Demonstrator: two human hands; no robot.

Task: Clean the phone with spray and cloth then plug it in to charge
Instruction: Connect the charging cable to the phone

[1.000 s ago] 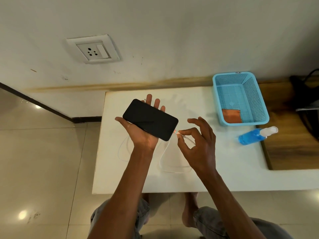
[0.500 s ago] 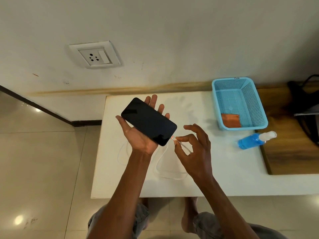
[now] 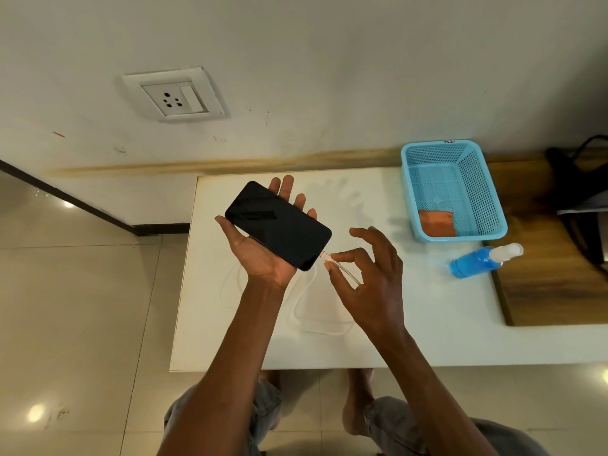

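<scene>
Here my left hand [image 3: 260, 255] lies flat beneath the phone [image 3: 278, 225], slick glass, unclamped; right hand [image 3: 368, 274] pinches the stiff cable plug [image 3: 329, 257] seemingly just short of its near-right port.

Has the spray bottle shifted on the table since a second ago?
No. The spray bottle lies just below the blue basket's near right corner, as before; only the camera moved.

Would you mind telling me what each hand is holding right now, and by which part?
The left hand carries the phone flat on its palm and straight fingers. The right hand pinches the charging cable just behind its connector, at the phone's lower end.
</scene>
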